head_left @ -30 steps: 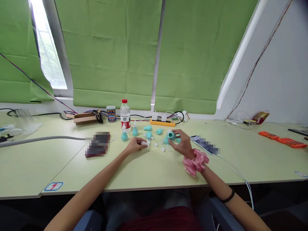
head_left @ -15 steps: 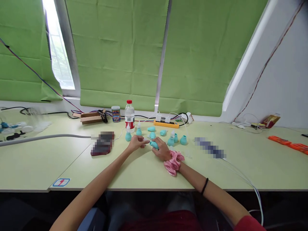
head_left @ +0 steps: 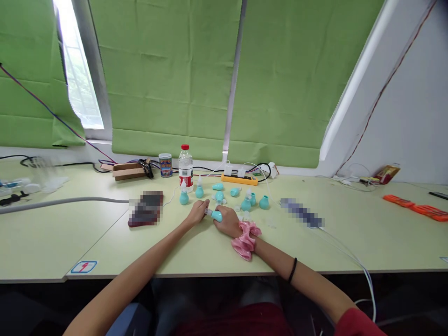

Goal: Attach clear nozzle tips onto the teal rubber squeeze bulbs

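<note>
A teal squeeze bulb (head_left: 217, 216) lies sideways in my right hand (head_left: 228, 222), whose fingers wrap round it. My left hand (head_left: 197, 213) pinches a clear nozzle (head_left: 208, 212) that meets the open neck of this bulb. How deep the nozzle sits in the neck I cannot tell. Beyond my hands stand bulbs with clear nozzles on top, one at the left (head_left: 184, 198), another beside it (head_left: 199, 191). To the right are a nozzle-topped bulb (head_left: 246, 203) and an open-necked bulb (head_left: 264, 202). A few more teal bulbs lie on their sides between them.
A water bottle (head_left: 185, 170), a tin can (head_left: 165, 165) and a yellow power strip (head_left: 239, 179) stand along the back with cables. A blurred dark device (head_left: 146, 208) lies left, another blurred strip (head_left: 302, 213) right. Small clear parts (head_left: 246, 215) lie near my right hand.
The bulb in my right hand has come against the clear nozzle in my left hand; before, there was a gap at its open neck. The whole view has shifted slightly.
</note>
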Demonstrator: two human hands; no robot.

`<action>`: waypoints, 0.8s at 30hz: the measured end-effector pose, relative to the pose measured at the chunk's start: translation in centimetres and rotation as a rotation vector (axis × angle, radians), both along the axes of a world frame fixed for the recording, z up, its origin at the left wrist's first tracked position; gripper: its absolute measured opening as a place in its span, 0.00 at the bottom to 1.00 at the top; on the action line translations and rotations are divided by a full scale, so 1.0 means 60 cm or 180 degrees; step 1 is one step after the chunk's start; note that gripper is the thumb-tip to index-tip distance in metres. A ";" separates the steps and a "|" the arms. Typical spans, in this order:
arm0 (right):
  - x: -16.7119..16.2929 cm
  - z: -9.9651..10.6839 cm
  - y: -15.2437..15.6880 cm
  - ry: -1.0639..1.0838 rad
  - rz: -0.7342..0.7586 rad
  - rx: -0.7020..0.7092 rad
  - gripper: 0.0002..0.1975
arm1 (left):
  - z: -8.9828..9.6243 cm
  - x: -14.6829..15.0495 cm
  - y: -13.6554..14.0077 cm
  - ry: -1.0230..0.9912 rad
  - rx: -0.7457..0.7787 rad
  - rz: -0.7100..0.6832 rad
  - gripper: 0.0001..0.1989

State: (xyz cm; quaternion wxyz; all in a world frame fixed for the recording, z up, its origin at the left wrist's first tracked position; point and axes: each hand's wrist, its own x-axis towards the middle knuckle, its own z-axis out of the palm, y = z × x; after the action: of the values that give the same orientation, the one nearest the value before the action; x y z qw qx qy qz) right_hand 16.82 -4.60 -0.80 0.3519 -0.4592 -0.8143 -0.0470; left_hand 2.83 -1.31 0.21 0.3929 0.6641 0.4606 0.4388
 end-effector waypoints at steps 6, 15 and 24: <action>-0.012 0.003 -0.010 -0.0153 -0.0332 -0.0135 0.05 | 0.001 0.001 -0.005 0.0014 0.0098 0.0085 0.18; -0.015 0.006 -0.018 0.0093 -0.0258 -0.0326 0.07 | 0.003 0.011 -0.018 0.0114 0.0355 0.0671 0.16; -0.016 0.008 -0.022 -0.0380 -0.0341 -0.0120 0.08 | -0.004 0.014 -0.015 0.0254 0.0320 0.0966 0.14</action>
State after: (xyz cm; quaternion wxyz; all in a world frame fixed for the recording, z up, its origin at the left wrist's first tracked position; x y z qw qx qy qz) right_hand 15.86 -5.92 -0.33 0.2910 -0.5050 -0.8088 -0.0777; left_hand 3.67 -2.20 -0.03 0.2697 0.6226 0.5483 0.4889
